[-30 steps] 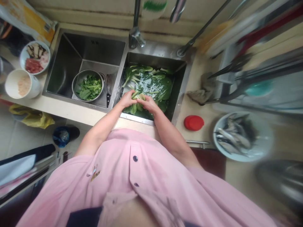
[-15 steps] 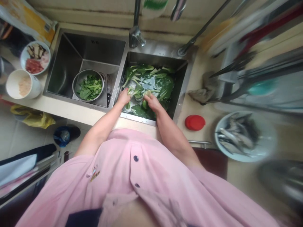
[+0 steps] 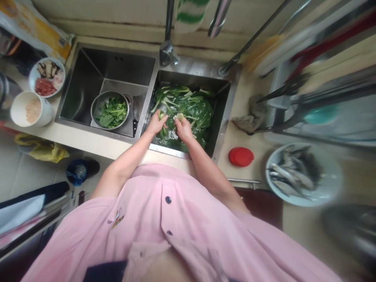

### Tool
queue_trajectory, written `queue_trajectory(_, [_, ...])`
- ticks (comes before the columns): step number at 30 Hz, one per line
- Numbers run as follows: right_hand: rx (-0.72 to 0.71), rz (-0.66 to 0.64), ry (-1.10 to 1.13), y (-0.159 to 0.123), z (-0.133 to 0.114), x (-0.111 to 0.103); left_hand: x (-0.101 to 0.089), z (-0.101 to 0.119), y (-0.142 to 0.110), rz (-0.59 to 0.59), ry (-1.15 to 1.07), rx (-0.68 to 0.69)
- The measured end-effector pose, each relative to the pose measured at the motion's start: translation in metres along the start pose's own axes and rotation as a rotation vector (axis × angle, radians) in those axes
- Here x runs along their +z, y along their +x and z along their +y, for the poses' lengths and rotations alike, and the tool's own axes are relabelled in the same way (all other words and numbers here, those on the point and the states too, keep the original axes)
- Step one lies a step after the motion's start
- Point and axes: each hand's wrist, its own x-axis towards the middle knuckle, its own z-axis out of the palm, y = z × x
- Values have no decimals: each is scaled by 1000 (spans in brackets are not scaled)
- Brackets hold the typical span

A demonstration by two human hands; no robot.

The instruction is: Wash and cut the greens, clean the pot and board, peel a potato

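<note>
The left hand (image 3: 155,124) grasps green stalks (image 3: 161,116) and the right hand (image 3: 184,130) pinches a pale stem end (image 3: 180,116). Leafy greens (image 3: 202,109) lie in water at their 1 o'clock; wet, slick stems could slip from a loose pinch, splashing the sink rim (image 3: 170,151) at 6 o'clock.

Pink shirt (image 3: 141,219), dark buttons (image 3: 168,199).
Lid (image 3: 241,156) plain red; cloth (image 3: 191,13) green-and-white, banded; blurred bowl (image 3: 320,114) seemingly teal.
</note>
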Motion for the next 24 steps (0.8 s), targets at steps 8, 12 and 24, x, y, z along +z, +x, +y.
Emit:
queue_trajectory(8, [-353,-151,-74,-5,-36,30,3,4,-13,192,-322,-100])
queue_trajectory(12, [-359,-308,-41,23,-37,11,2,3,-6,389,-422,-168])
queue_trajectory(24, [-62,-5,-387,90,-49,-2,-4,12,-28,86,-295,-132])
